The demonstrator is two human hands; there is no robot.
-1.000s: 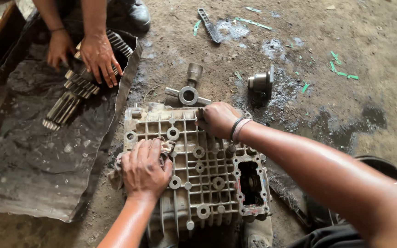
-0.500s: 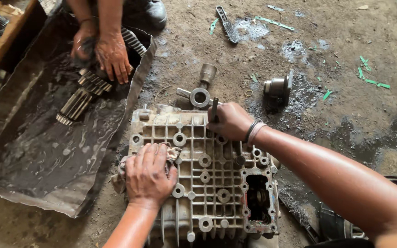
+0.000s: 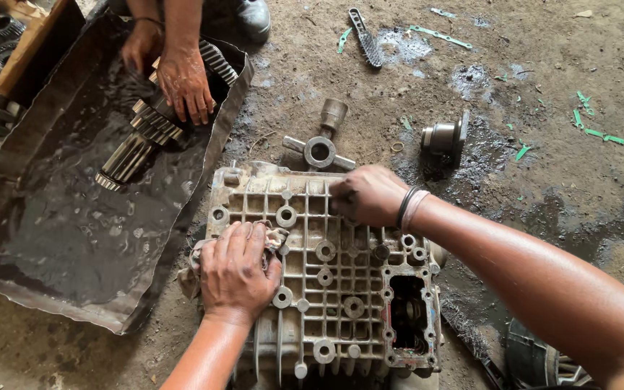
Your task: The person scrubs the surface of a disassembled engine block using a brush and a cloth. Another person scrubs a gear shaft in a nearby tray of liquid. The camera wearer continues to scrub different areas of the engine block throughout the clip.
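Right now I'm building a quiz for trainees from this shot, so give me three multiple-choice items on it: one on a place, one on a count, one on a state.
1. Where does the left hand rest?
A. On a rag at the ribbed metal casing's left edge
B. Inside the tray
C. On the bare floor

2. How many hands work in the tray of dark liquid?
A. None
B. Two
C. Four

3. What state is the geared shaft in?
A. Standing upright on the floor
B. Lying partly in the liquid
C. Bolted into the casing

Answers: 1 A, the palm presses a rag on the casing. 2 B, another person's two hands reach in. 3 B, it lies slanted in the tray.
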